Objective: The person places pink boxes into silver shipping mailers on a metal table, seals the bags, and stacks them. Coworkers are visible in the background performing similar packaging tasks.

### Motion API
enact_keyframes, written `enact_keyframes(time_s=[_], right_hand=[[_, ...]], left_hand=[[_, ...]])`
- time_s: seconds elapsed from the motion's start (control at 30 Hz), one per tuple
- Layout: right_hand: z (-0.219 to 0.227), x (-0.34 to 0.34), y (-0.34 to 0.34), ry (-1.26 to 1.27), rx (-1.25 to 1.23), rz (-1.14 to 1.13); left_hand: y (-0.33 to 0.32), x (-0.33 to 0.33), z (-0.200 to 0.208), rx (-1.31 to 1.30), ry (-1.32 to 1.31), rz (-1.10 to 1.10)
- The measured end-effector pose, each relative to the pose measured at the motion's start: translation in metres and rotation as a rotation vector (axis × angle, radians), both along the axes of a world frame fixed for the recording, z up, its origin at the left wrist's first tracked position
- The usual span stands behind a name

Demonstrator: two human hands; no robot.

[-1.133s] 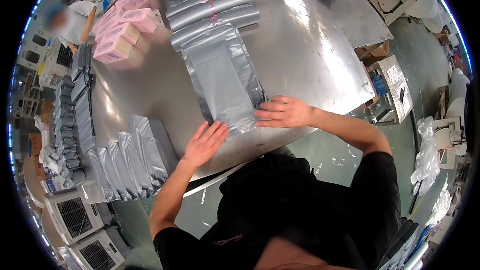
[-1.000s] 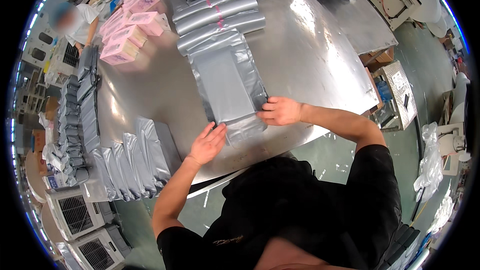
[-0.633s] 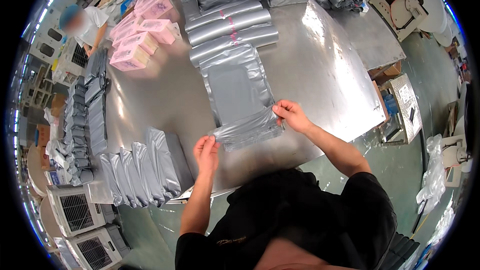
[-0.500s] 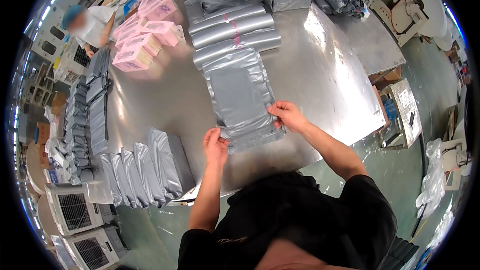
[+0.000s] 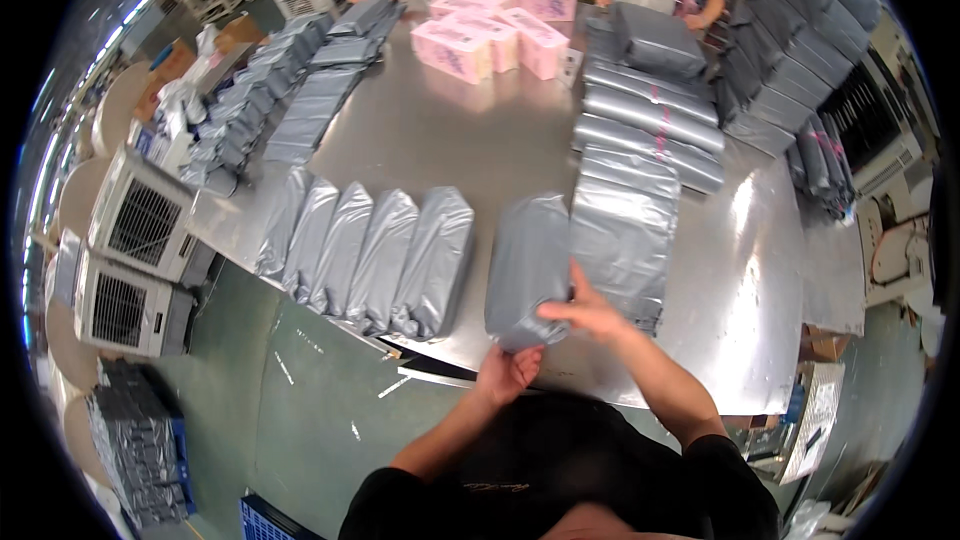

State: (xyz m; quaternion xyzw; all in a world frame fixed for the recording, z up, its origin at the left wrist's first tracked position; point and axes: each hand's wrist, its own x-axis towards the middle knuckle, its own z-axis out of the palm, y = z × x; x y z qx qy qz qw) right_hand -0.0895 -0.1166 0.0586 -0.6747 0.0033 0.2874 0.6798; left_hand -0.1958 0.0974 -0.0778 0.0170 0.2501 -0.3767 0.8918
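A filled grey plastic mailing bag (image 5: 527, 260), boxy in shape, is between my hands at the table's near edge. My right hand (image 5: 592, 308) grips its right side, the thumb pressed over the near end. Under that near end my left hand (image 5: 510, 373) is closed with fingers curled against the plastic; some fingertips are hidden. Just right of the package lie flat grey mailing bags (image 5: 625, 230). To the left, several filled grey packages (image 5: 432, 265) stand in a row.
Rolled grey bags (image 5: 650, 115) lie beyond the flat ones. Pink boxes (image 5: 495, 30) are grouped on the far side of the metal table (image 5: 420, 130). Two co-workers in white stand there. Grey packages (image 5: 800, 50) are stacked at far right; more line the left edge (image 5: 315, 110).
My view has swung left. Both hands have left the near end of the bag on the flat pile and moved left; they now hold a boxy grey package beside the pile.
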Motion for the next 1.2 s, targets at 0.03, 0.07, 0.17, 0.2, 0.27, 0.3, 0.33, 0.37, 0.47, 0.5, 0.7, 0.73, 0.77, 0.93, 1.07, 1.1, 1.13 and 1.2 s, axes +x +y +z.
enact_keyframes(time_s=[0.03, 0.07, 0.17, 0.2, 0.27, 0.3, 0.33, 0.37, 0.47, 0.5, 0.7, 0.73, 0.77, 0.93, 1.07, 1.1, 1.13, 1.2], right_hand=[[-0.032, -0.002, 0.035, -0.235, 0.0, 0.034], [-0.033, -0.006, 0.07, -0.22, -0.178, 0.056], [-0.047, -0.003, 0.137, -0.246, -0.253, 0.102], [-0.056, 0.001, 0.148, -0.266, -0.209, 0.09], [-0.064, 0.009, 0.157, -0.17, -0.039, 0.237], [-0.047, 0.016, 0.16, -0.118, 0.004, 0.281], [-0.036, 0.023, 0.161, -0.063, 0.046, 0.319], [-0.046, 0.026, 0.162, -0.102, 0.075, 0.249], [-0.093, 0.037, 0.123, -0.294, -0.04, 0.144], [-0.087, 0.037, 0.103, -0.287, -0.112, 0.112], [-0.036, -0.009, -0.007, 0.172, -0.034, -0.23], [-0.036, -0.02, -0.017, 0.215, -0.003, -0.306], [-0.034, -0.029, -0.024, 0.215, -0.036, -0.371], [-0.027, -0.046, -0.039, 0.399, -0.082, -0.653], [0.006, -0.016, -0.04, 0.397, -0.236, -0.589], [0.017, -0.003, -0.045, 0.317, -0.325, -0.486], [0.023, 0.012, -0.052, 0.237, -0.413, -0.375], [0.018, 0.046, -0.095, -0.023, -0.296, -0.221]], left_hand=[[0.011, -0.028, -0.009, 0.077, 0.01, -0.004], [0.025, -0.048, -0.013, 0.158, 0.02, 0.001], [0.065, -0.067, 0.06, 0.512, -0.183, -0.29], [0.082, -0.056, 0.096, 0.609, -0.335, -0.403], [0.118, -0.021, 0.15, 0.582, -0.726, -0.458], [0.136, 0.002, 0.172, 0.583, -0.875, -0.416], [0.148, 0.035, 0.196, 0.668, -0.989, -0.389], [0.155, 0.07, 0.209, 0.76, -1.051, -0.29], [0.143, 0.225, 0.232, 1.31, -1.2, -0.197], [0.14, 0.281, 0.222, 1.485, -1.181, -0.185], [0.073, 0.564, 0.155, 2.575, -1.521, -0.094], [0.065, 0.604, 0.148, 2.636, -1.474, -0.187], [0.052, 0.635, 0.142, 2.686, -1.431, -0.278], [-0.017, 0.72, 0.135, 2.754, -1.412, -0.498], [-0.045, 0.765, 0.154, 2.621, -1.325, -0.673], [-0.05, 0.768, 0.153, 2.615, -1.292, -0.74], [-0.052, 0.77, 0.15, 2.608, -1.251, -0.807], [-0.041, 0.773, 0.141, 2.626, -1.258, -0.86]])
